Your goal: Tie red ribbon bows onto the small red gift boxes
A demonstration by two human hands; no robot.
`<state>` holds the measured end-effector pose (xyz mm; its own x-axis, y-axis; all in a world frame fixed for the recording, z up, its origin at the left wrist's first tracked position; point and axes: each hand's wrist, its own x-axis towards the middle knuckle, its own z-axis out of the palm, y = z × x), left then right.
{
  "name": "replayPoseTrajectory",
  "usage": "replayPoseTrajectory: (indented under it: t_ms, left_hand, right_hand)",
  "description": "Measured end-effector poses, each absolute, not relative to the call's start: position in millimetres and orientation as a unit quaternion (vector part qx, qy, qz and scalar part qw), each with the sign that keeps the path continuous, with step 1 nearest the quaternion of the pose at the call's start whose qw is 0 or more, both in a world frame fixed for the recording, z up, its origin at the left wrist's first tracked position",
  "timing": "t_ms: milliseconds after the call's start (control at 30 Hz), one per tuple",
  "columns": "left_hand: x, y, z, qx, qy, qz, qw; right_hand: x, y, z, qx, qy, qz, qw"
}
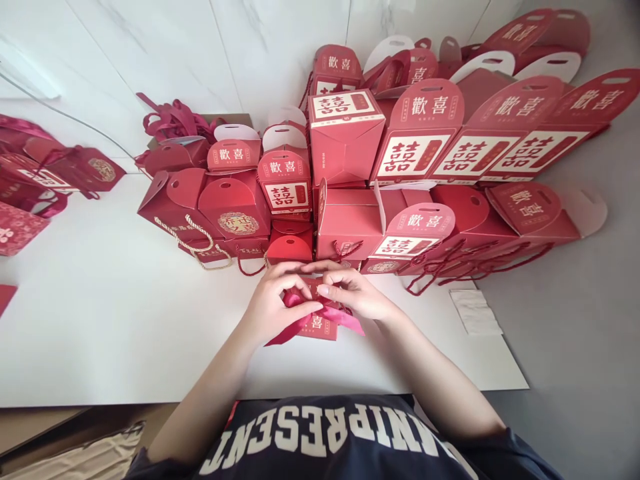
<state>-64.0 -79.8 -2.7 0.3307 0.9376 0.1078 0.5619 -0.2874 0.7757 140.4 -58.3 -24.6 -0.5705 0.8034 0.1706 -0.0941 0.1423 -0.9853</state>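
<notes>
Left hand (280,300) and right hand (360,293) meet over the small box (325,331), fingers curled, thumbs angled inward, gaps between thumb and fingers small. Both are at the pink ribbon (345,320); which strand each one pinches is hidden, so can't tell how firm the hold is. Ribbon runs across the box, a loop by the left fingers, tails out to both sides. Hands come in from opposite sides, likely so each can manage its own end. Box is on the table (150,333), between the person and the stacked boxes (345,147), seemingly for easy reach with both hands. Stacks stand back by the wall (285,40), probably to save table space. Loose ribbon heap (173,120) sits behind the left-hand stacks. White pad (475,311) lies near the table's right edge.
</notes>
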Motion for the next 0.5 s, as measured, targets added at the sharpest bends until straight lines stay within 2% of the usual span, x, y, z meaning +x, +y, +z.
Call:
replayPoseTrajectory:
  t_ms: [200, 400, 500]
  left_hand:
    - [-68, -81, -11, 0.749, 0.506, 0.259, 0.340]
    - [-67, -79, -10, 0.749, 0.506, 0.229, 0.361]
    - [-71, -77, -6, 0.759, 0.488, 0.226, 0.368]
  right_hand:
    - [143, -56, -34, -0.281, -0.651, 0.605, 0.363]
    - [132, -57, -47, -0.269, -0.547, 0.674, 0.417]
    - [132, -58, -48, -0.286, -0.535, 0.675, 0.419]
